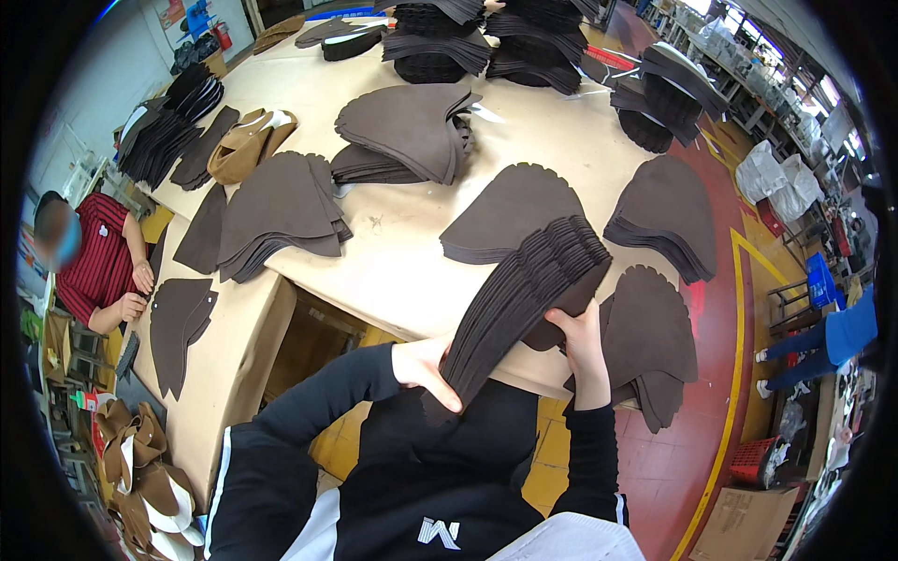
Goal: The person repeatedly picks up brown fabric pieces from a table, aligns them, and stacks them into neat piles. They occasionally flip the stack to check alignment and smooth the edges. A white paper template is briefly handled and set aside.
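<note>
A thick stack of dark brown shoe-upper pieces [514, 304] with scalloped ends is tilted in the air over the table's near edge. My left hand [426, 369] grips its lower left end, thumb on the side of the stack. Near the upper right end, my right hand [582, 341] holds it too, with the thumb against the outer piece and the other fingers mostly hidden. Just behind the stack lies a lower pile of the same rounded pieces [514, 208]. Beside my right hand, another pile [652, 332] overhangs the table's right edge.
More dark piles [281, 206] lie across the paper-covered table [374, 280], with tall stacks [435, 42] at the far side. A tan shoe upper [248, 145] lies at the left. A person in a striped shirt [98, 248] works at the left edge. Tan uppers [145, 467] are heaped lower left.
</note>
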{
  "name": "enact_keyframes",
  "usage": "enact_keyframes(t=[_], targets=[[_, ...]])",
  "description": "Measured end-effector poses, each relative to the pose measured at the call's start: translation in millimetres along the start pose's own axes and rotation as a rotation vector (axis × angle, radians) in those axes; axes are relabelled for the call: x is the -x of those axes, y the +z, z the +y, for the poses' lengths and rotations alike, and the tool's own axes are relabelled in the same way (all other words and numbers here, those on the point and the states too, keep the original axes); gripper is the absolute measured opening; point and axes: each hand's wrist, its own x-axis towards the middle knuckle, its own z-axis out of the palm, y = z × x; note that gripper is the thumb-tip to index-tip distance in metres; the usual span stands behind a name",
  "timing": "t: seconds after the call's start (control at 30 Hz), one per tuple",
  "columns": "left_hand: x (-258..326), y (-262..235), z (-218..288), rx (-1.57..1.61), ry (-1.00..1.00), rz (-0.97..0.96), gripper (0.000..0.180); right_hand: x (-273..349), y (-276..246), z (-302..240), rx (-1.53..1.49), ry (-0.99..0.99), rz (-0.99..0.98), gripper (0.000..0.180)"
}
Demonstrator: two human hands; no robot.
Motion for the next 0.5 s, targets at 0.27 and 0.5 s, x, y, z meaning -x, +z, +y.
enact_keyframes(t=[0.27, 0.5], targets=[[-33.9, 19.5, -30.5, -0.267, 0.437, 0.582, 0.109, 0.3, 42.4, 4.2, 0.957, -0.672, 0.290, 0.057], [-34.8, 22.3, -38.7, 0.192, 0.448, 0.653, 0.067, 31.5, 55.9, -27.4, 0.205, -0.449, 0.142, 0.030]])
